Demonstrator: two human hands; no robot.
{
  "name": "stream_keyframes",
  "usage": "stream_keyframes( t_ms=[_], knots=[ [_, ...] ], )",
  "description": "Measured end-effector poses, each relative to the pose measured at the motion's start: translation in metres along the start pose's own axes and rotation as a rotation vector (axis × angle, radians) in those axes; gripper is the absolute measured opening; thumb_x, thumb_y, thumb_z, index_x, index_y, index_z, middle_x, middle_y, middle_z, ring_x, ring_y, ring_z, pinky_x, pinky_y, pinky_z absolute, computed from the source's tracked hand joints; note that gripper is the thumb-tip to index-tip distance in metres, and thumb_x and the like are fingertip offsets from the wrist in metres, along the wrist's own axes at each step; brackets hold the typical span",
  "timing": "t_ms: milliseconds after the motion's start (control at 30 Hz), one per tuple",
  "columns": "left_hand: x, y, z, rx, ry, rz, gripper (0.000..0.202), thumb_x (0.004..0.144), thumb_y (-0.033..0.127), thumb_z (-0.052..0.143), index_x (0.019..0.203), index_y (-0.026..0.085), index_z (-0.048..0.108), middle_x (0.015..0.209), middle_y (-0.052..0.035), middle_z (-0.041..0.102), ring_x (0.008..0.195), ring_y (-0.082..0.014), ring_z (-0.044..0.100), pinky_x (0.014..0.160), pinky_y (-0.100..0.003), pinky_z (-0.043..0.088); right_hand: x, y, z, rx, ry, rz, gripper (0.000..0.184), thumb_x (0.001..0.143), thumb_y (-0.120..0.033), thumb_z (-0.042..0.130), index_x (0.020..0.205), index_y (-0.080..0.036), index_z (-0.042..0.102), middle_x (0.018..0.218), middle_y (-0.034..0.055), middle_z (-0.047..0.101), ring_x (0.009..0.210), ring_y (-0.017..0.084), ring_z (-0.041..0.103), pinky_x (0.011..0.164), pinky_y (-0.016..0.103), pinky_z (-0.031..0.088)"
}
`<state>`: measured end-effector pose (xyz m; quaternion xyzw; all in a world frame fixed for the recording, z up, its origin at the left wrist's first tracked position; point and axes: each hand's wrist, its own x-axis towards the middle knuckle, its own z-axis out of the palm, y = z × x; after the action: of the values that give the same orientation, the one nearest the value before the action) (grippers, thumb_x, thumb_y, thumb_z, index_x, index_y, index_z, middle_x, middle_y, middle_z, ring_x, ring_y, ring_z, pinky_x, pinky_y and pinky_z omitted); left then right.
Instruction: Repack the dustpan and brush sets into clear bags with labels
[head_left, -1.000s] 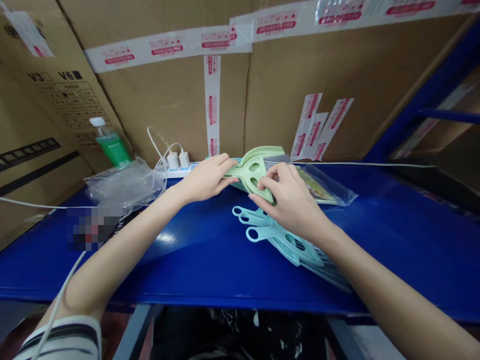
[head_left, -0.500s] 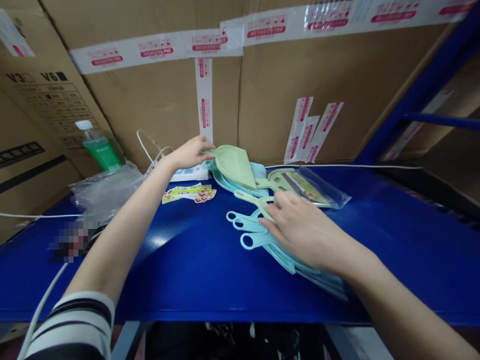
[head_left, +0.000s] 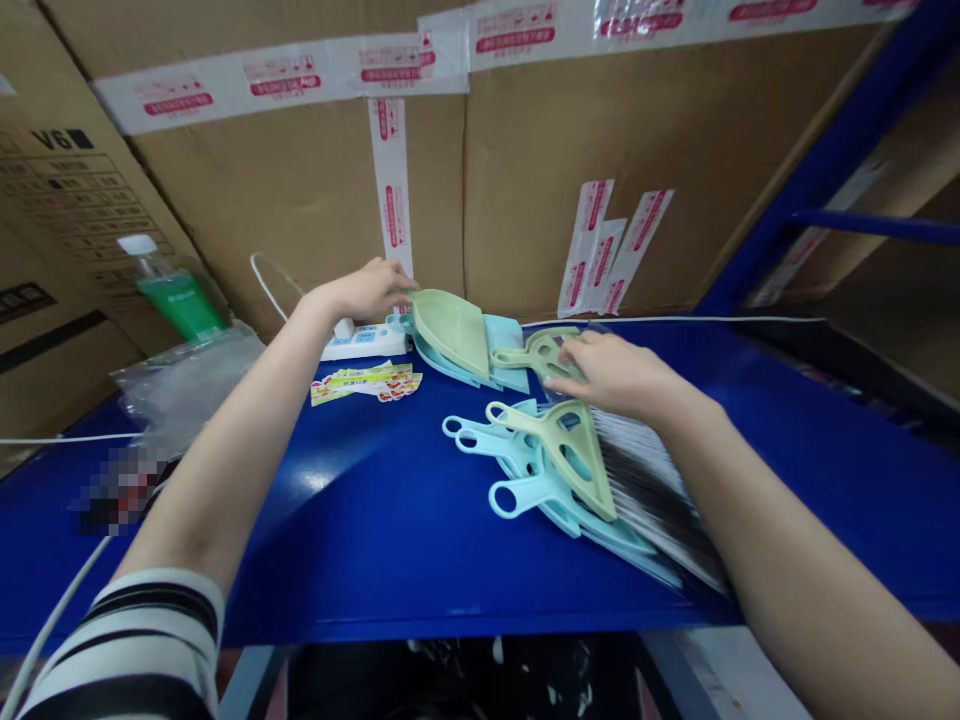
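At the back, my left hand [head_left: 375, 290] has its fingers closed at the handle end of a light green dustpan [head_left: 451, 328], whose handle they hide. Beneath it lie light blue dustpans [head_left: 507, 335]. To the right, my right hand [head_left: 619, 370] has its thumb and fingers about the head of a green hand brush [head_left: 540, 350]; clear plastic shows by it, and its bristles are hidden. In front, another green brush [head_left: 570, 435] with dark and pale bristles [head_left: 652, 490] rests on a pile of light blue brushes [head_left: 536, 492].
A white power strip [head_left: 367, 342] and colourful paper labels [head_left: 364, 384] lie near my left forearm. Further left are a green-labelled bottle [head_left: 180, 300], crumpled clear plastic [head_left: 191, 380] and a white cable [head_left: 67, 440]. Large taped cartons [head_left: 300, 190] stand behind the blue tabletop [head_left: 360, 560].
My right hand has let go of the green brush on the front pile and moved back to the other green brush. My left hand stays at the dustpan's handle. The view has shifted slightly.
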<state>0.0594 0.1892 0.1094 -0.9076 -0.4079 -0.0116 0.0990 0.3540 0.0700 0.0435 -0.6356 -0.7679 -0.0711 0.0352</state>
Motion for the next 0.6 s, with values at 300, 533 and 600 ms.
stream_keyframes(
  t_ms=[300, 533, 600],
  knots=[
    [0.006, 0.019, -0.002, -0.004, -0.052, -0.031, 0.044, 0.094, 0.034, 0.033, 0.13, 0.02, 0.056, 0.126, -0.0095, 0.053, 0.121, -0.0284, 0.045, 0.102, -0.042, 0.036, 0.008, -0.014, 0.001, -0.111, -0.189, 0.027, 0.018, 0.09, -0.026, 0.05, 0.098, -0.016, 0.063, 0.097, 0.0158, 0.07, 0.093, 0.029, 0.066, 0.066, 0.031, 0.044],
    [0.017, 0.031, 0.015, -0.036, 0.026, -0.011, 0.042, 0.094, 0.031, 0.037, 0.13, 0.018, 0.056, 0.124, -0.0103, 0.053, 0.12, -0.0265, 0.047, 0.102, -0.039, 0.036, 0.004, -0.007, -0.009, -0.122, -0.126, 0.08, 0.022, 0.092, -0.02, 0.04, 0.099, -0.017, 0.061, 0.096, 0.0174, 0.07, 0.089, 0.03, 0.068, 0.059, 0.03, 0.038],
    [0.022, 0.039, 0.022, -0.02, 0.031, -0.009, 0.041, 0.095, 0.029, 0.038, 0.129, 0.017, 0.056, 0.123, -0.011, 0.053, 0.119, -0.0258, 0.047, 0.101, -0.039, 0.037, 0.003, -0.005, -0.01, -0.115, -0.06, 0.121, 0.025, 0.093, -0.02, 0.037, 0.103, -0.015, 0.059, 0.097, 0.018, 0.07, 0.091, 0.031, 0.067, 0.059, 0.031, 0.037]
  ],
)
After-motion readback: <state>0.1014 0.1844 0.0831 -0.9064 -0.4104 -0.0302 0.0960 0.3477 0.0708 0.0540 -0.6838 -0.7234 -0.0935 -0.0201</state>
